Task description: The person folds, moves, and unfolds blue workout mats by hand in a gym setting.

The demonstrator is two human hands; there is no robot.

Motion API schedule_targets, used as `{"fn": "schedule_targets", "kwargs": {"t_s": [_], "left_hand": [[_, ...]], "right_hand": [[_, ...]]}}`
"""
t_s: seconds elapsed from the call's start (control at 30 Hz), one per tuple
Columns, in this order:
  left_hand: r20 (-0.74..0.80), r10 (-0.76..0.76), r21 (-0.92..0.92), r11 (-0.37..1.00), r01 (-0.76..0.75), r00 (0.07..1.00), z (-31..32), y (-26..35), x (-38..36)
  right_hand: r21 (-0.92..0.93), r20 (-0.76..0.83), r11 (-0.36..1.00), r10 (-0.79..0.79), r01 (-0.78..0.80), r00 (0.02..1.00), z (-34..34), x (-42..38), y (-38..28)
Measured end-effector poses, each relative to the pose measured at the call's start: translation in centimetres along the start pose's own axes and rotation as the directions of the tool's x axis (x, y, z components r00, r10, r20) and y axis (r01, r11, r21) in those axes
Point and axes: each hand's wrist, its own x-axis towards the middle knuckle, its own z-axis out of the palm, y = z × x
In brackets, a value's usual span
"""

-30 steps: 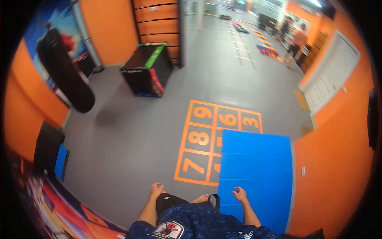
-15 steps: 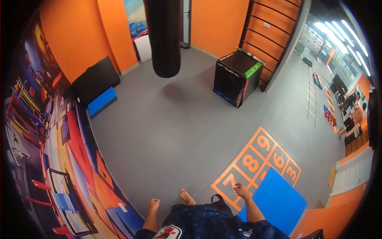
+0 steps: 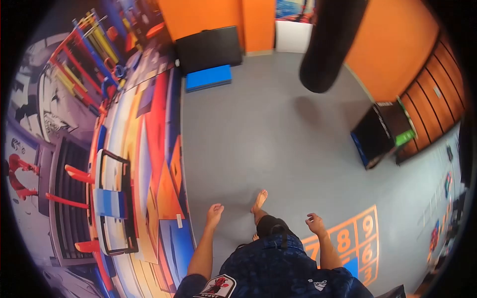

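My left hand [image 3: 214,215] hangs in front of my body on the left, above the grey floor [image 3: 238,149]. Its fingers are curled together, and whether anything is in them is too small to tell. On the right, my right hand [image 3: 315,223] is held out over the floor near the orange number grid [image 3: 376,223], fingers loosely bent and apart, holding nothing. Between the hands, a bare foot [image 3: 260,199] is forward on the floor. I wear a dark blue patterned shirt [image 3: 278,268].
A black punching bag [image 3: 330,49] hangs ahead. A black box [image 3: 380,131] stands at the right by wall bars [image 3: 432,94]. A blue block [image 3: 208,78] lies before a black panel [image 3: 208,49]. A colourful mural wall [image 3: 144,149] runs along the left; a blue mat [image 3: 351,267] is lower right.
The view has turned left, so the bag, box and number grid appear farther right. One foot reaches further forward. Both hands appear higher and more to the right in view.
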Motion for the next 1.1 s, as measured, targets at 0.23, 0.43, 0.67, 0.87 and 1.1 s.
{"fn": "schedule_targets", "kwargs": {"t_s": [0.23, 0.43, 0.67, 0.87, 1.1], "left_hand": [[-0.190, -0.016, -0.106, 0.994, -0.004, 0.982, -3.2, 6.2, 10.0], [-0.273, -0.124, -0.278, 0.960, 0.045, 0.954, -5.7, 10.6, 16.5], [-0.318, -0.362, -0.600, 0.792, 0.110, 0.876, -8.5, 9.0, 25.8], [-0.307, -0.471, -0.584, 0.779, 0.226, 0.827, -11.5, 12.0, 39.5], [-0.191, -0.307, -0.375, 0.901, 0.220, 0.932, -15.8, 22.6, 53.0]], "right_hand": [[-0.078, 0.125, 0.996, -0.041, 0.051, 0.991, -0.9, 17.2, -8.7], [-0.089, 0.179, 0.982, -0.151, 0.168, 0.972, -0.7, 30.6, -16.7], [-0.024, 0.231, 0.973, -0.216, 0.227, 0.949, 1.1, 42.9, -28.9], [-0.086, 0.206, 0.972, -0.199, 0.220, 0.958, 4.9, 55.3, -38.1], [-0.181, 0.160, 0.965, -0.159, 0.187, 0.974, 8.2, 64.0, -45.7]]}}
